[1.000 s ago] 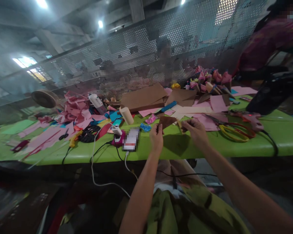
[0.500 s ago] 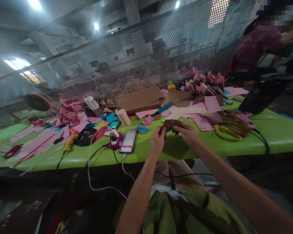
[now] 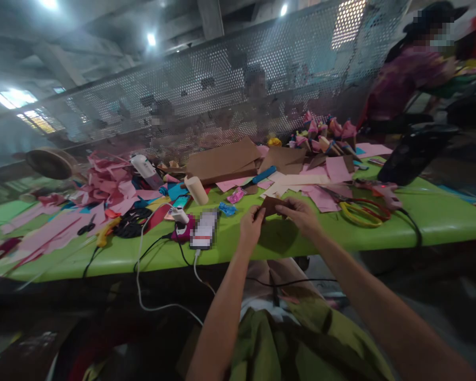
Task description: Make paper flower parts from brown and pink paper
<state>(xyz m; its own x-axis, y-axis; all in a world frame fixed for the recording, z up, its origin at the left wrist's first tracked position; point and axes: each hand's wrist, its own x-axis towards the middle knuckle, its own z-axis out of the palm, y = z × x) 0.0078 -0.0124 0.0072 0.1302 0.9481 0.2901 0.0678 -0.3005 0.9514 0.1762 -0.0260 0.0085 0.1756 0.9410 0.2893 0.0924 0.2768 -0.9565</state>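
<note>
Between my two hands, just above the front part of the green table, is a small piece of brown paper. My left hand pinches its left edge, thumb on top. On the right edge, my right hand grips it between thumb and fingers. The fingertips under the paper are hidden. Left of my hands lie a crumpled blue wrapper and a phone with a white cable plugged in. Beyond them rest a pink wrapper and a blue-handled tool.
Yellow-and-red-handled scissors and a pink glue gun lie at right, near a black container. Brown cardboard and pink paper scraps cover the back. A yellow glue gun sits at left. A person sits far right.
The whole view has shifted slightly, so things appear a little further left. Both hands keep hold of the brown paper, which is tilted a bit differently.
</note>
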